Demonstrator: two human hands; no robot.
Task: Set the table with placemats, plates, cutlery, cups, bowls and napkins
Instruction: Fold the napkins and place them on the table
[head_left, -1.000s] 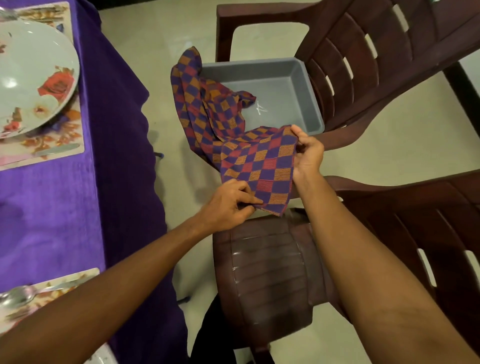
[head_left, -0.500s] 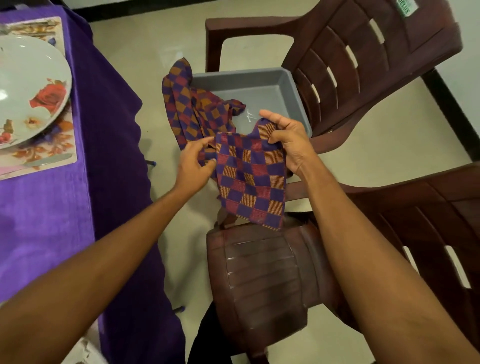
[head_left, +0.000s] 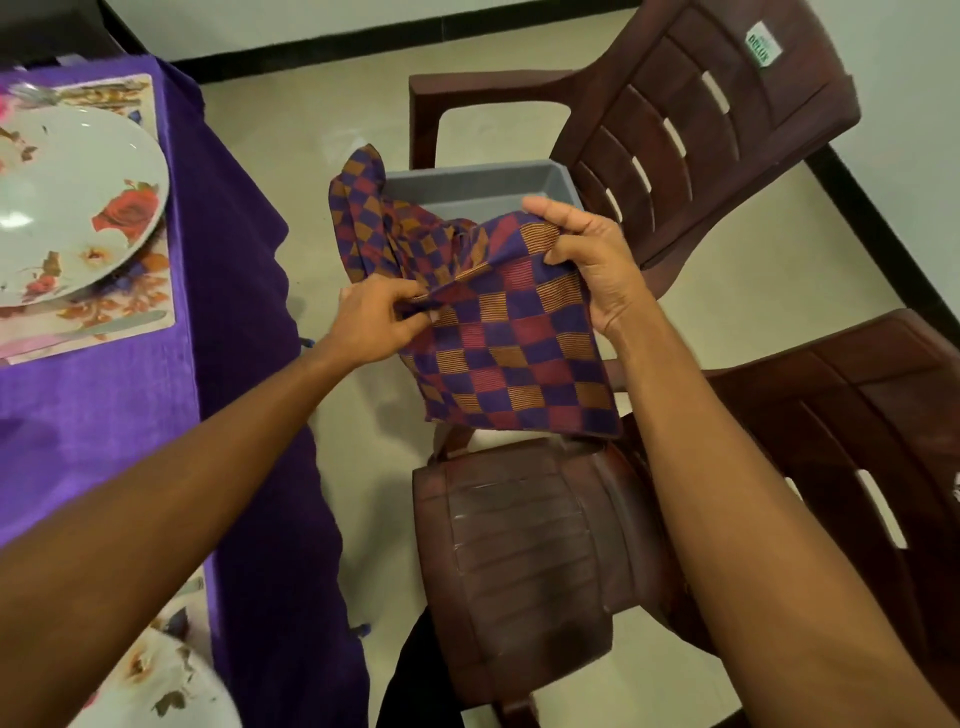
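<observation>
Both hands are on the napkin (head_left: 514, 353), held up in the air between the two chairs. My left hand (head_left: 374, 322) pinches its upper left edge between thumb and fingers. My right hand (head_left: 592, 265) has its fingers curled over the upper right corner, higher and further out. So the top edge slants, low on the left and high on the right. The checked panel hangs flat, facing me, its long axis running down from my hands to a roughly level bottom edge.

That bottom edge hangs just above the seat of the near chair (head_left: 519, 545); touching or not, I can't tell. Behind the napkin, the grey tray (head_left: 467, 182) sits on the far chair (head_left: 701, 130). More checked cloth (head_left: 363, 218) is bunched over the tray's left rim, and whether it joins what I'm holding, I can't tell.

To my left there's a strip of bare floor (head_left: 311, 135), then the purple tablecloth (head_left: 104, 405) dropping over the table edge. On it a flowered plate (head_left: 67, 208) rests on a placemat (head_left: 140, 317), well apart from the napkin. A second plate (head_left: 171, 696) shows at the bottom corner, below my left forearm. On the right, both chair backs stand close beside my right arm.
</observation>
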